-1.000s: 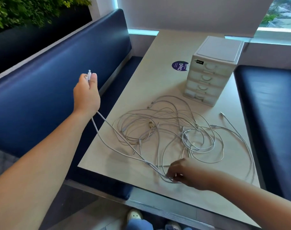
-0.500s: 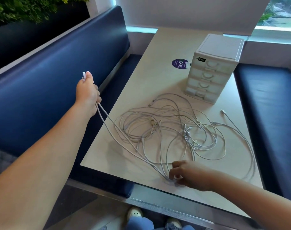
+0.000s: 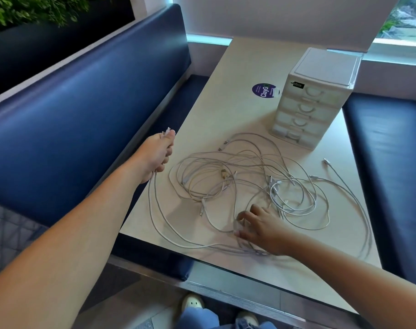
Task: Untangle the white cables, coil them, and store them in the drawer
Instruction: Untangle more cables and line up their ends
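A tangle of white cables lies spread over the beige table. My left hand grips one cable near its plug end at the table's left edge; the plug sticks out above my fingers, and two strands drop from the fist and run along the table toward my right hand. My right hand rests on the table near the front edge, fingers curled and pinching a strand of that cable. A small white drawer unit with several shut drawers stands at the back right.
A round purple sticker is on the table left of the drawer unit. Blue benches run along the left and right sides. Loose cable ends trail toward the table's right edge. My feet show below the front edge.
My left hand has come down and rightward toward the table's left edge, so the held cable hangs slack. My right hand moved slightly forward into the tangle, still pinching the strand.
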Demonstrator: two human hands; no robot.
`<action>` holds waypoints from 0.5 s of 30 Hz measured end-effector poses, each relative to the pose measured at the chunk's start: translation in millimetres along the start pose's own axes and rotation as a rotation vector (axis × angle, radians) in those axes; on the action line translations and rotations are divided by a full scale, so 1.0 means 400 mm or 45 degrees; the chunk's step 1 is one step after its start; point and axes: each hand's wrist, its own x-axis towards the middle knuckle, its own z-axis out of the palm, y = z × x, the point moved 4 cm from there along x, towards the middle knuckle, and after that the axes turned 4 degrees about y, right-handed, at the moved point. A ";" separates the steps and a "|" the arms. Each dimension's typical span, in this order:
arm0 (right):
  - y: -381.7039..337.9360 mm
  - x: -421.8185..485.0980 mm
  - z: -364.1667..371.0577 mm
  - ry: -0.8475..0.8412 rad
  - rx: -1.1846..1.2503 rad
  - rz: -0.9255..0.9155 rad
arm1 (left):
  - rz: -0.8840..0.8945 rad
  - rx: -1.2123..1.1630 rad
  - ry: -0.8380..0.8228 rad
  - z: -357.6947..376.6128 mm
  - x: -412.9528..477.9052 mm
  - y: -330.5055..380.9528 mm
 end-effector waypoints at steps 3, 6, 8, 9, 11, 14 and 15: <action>0.002 0.028 -0.004 0.022 -0.121 0.033 | -0.002 -0.029 0.010 0.000 0.002 -0.007; -0.006 0.055 -0.001 -0.004 -0.139 0.076 | -0.006 -0.059 0.030 -0.006 0.007 -0.010; -0.002 0.079 -0.007 0.031 -0.113 0.069 | -0.004 -0.063 0.025 -0.008 0.010 -0.012; 0.002 0.092 -0.014 0.056 -0.092 0.063 | -0.002 -0.062 0.018 -0.008 0.011 -0.014; 0.018 0.117 -0.030 0.116 -0.021 0.078 | 0.002 -0.058 -0.005 -0.005 0.011 -0.020; 0.036 0.149 -0.049 0.194 0.132 0.126 | -0.004 -0.037 -0.025 -0.007 0.018 -0.032; 0.041 0.157 -0.053 0.211 0.182 0.135 | -0.008 -0.029 -0.026 -0.010 0.021 -0.036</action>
